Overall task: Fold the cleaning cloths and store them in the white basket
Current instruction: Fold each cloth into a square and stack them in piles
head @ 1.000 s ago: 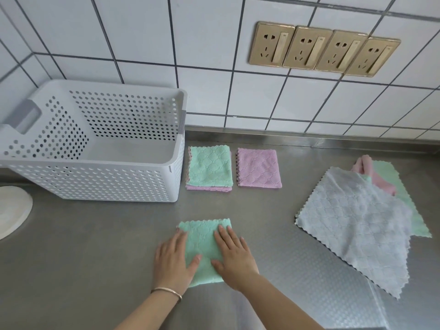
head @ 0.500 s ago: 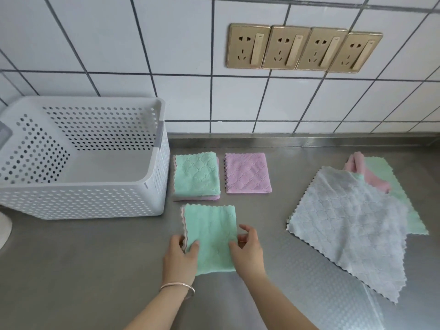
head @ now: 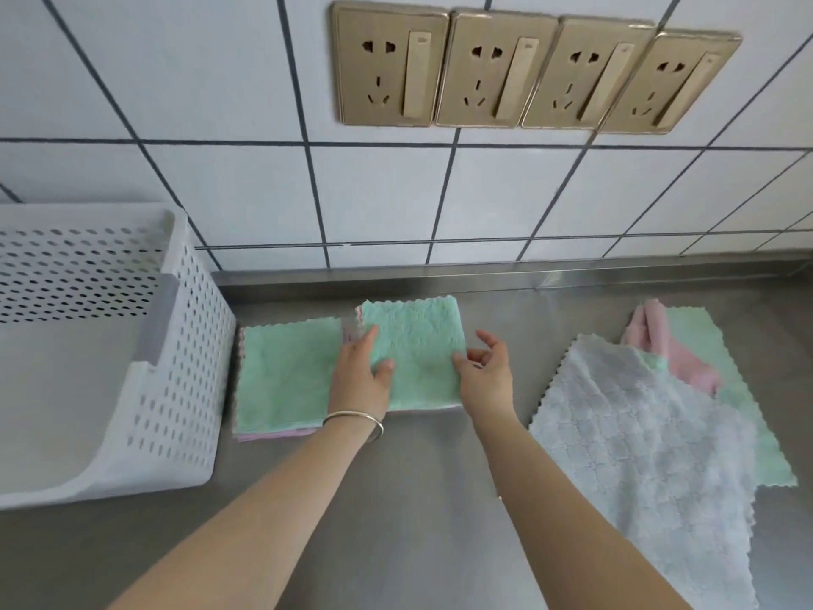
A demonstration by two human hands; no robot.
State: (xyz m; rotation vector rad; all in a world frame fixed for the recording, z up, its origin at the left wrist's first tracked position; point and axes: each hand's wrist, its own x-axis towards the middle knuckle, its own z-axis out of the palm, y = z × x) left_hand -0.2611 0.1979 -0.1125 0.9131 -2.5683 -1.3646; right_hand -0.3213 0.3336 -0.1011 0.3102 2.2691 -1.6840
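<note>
A: Where is the folded green cloth (head: 415, 354)?
B: On the desk (head: 396, 499), to the right of the white basket (head: 176, 389), with another folded stack (head: 283, 380) between it and the basket. A lilac edge peeks out at its top left corner.
A: And the hands?
B: The left hand (head: 358, 380) pinches the cloth's left edge, thumb on top. The right hand (head: 484, 374) touches the right edge with its thumb, the other fingers spread and lifted; I cannot tell whether it grips.
A: Anything unfolded?
B: Further right of the basket, a grey cloth (head: 638, 433) lies spread over a pink cloth (head: 668, 358) and another green cloth (head: 748, 411).
A: The basket itself?
B: No cloth shows in the part in view.
</note>
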